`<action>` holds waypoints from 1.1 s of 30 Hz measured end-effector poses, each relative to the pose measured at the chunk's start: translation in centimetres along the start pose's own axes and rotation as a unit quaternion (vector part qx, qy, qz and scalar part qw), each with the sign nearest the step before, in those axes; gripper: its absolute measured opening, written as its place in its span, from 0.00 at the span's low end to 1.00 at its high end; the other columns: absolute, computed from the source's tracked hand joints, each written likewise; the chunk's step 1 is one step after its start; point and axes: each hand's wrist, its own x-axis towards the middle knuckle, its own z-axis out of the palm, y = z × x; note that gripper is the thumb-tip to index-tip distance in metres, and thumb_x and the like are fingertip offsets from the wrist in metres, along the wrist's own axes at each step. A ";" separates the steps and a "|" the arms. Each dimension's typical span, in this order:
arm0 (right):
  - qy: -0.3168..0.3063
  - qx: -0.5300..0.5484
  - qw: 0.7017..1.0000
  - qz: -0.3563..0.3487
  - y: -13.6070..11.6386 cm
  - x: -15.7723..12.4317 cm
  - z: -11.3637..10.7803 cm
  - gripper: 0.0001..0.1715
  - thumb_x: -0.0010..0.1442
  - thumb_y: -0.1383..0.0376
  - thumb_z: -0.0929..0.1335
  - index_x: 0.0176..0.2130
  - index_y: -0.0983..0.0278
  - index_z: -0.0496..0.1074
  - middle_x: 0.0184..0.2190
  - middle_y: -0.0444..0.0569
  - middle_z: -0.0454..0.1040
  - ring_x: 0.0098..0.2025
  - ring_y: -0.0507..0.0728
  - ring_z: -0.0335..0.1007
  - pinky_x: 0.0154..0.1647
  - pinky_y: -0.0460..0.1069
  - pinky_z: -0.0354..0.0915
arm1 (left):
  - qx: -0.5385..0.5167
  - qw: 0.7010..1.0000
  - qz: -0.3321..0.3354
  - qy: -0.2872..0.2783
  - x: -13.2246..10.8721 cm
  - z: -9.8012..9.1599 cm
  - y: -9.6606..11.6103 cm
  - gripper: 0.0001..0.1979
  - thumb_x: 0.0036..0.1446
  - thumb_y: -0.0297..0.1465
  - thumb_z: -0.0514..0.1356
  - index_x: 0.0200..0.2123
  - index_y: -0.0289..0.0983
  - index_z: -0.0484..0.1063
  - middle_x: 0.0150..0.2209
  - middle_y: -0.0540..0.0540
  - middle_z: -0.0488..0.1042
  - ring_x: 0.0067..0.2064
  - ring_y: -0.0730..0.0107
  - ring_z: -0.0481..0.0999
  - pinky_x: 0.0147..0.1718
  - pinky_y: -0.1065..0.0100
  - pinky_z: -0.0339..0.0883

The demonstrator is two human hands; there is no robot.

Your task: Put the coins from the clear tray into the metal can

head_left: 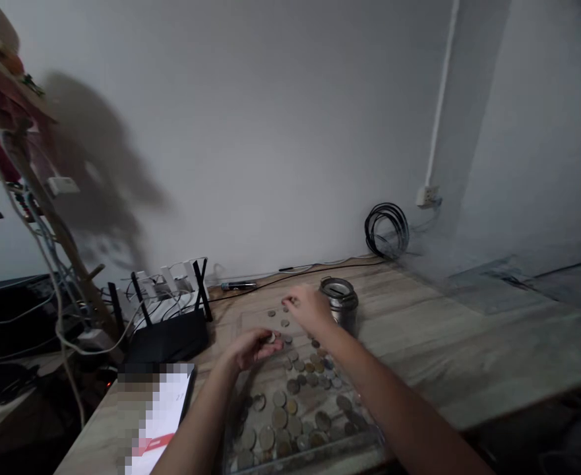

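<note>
- Left hand (256, 351) cups a coin (271, 338), left of the tin (346, 309).
- Right hand (310, 309) beside the tin; grip unclear.
- Seemingly placing coins (279, 418) singly; calls for delicate pinching.

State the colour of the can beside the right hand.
The can is silvery grey; head view shows it best.

On the screen (171, 399), partly pixelated, small faint digits (180, 397) show — perhaps "27", too blurred to be sure — while the red band (160, 443) below them and the coins (279, 417) are too indistinct to read.
</note>
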 end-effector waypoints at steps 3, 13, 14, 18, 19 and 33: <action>0.131 -0.039 0.990 0.034 1.6 0.3 -3.0 0.12 0.55 0.61 0.62 0.31 0.59 0.73 0.32 0.47 0.73 0.40 0.55 0.62 0.36 0.47 0.55 | 0.012 1.000 0.016 0.006 -0.1 0.2 -0.1 0.08 0.51 0.22 0.52 0.36 0.30 0.68 0.32 0.41 0.75 0.32 0.73 0.76 0.25 0.79 0.67; 0.038 -0.139 0.966 0.215 6.6 0.9 -4.6 0.07 0.46 0.63 0.66 0.25 0.59 0.75 0.26 0.48 0.73 0.32 0.55 0.65 0.32 0.48 0.54 | -0.008 0.999 0.034 0.036 -0.3 0.6 0.0 0.09 0.51 0.20 0.52 0.37 0.32 0.63 0.34 0.40 0.75 0.32 0.72 0.76 0.23 0.80 0.65; 0.038 -0.141 0.966 0.212 6.5 0.9 -4.7 0.07 0.47 0.62 0.66 0.25 0.59 0.75 0.26 0.48 0.73 0.33 0.56 0.65 0.33 0.49 0.55 | -0.013 0.999 0.032 0.033 -0.2 0.5 0.0 0.09 0.51 0.21 0.52 0.38 0.32 0.63 0.33 0.40 0.75 0.32 0.71 0.76 0.23 0.79 0.66; 0.129 -0.123 0.974 0.142 4.9 0.9 -4.6 0.13 0.53 0.61 0.62 0.32 0.61 0.74 0.31 0.51 0.73 0.38 0.58 0.63 0.39 0.51 0.54 | -0.081 0.997 0.012 -0.003 0.1 0.0 0.2 0.12 0.56 0.32 0.50 0.41 0.31 0.62 0.35 0.37 0.74 0.34 0.67 0.76 0.26 0.76 0.67; 0.152 -0.104 0.977 0.107 4.1 0.8 -4.3 0.14 0.55 0.61 0.61 0.34 0.62 0.73 0.33 0.51 0.73 0.40 0.57 0.62 0.40 0.50 0.54 | -0.103 0.995 0.009 -0.017 0.1 -0.1 0.2 0.15 0.57 0.36 0.49 0.41 0.30 0.62 0.36 0.35 0.73 0.35 0.66 0.76 0.27 0.75 0.68; -0.151 -0.019 0.973 -0.176 -1.5 -1.3 4.6 0.10 0.51 0.63 0.65 0.36 0.60 0.73 0.32 0.46 0.70 0.35 0.53 0.64 0.30 0.45 0.54 | -0.161 0.976 0.058 -0.131 -0.1 -0.1 0.5 0.30 0.56 0.48 0.41 0.35 0.28 0.69 0.27 0.38 0.74 0.27 0.68 0.74 0.28 0.68 0.68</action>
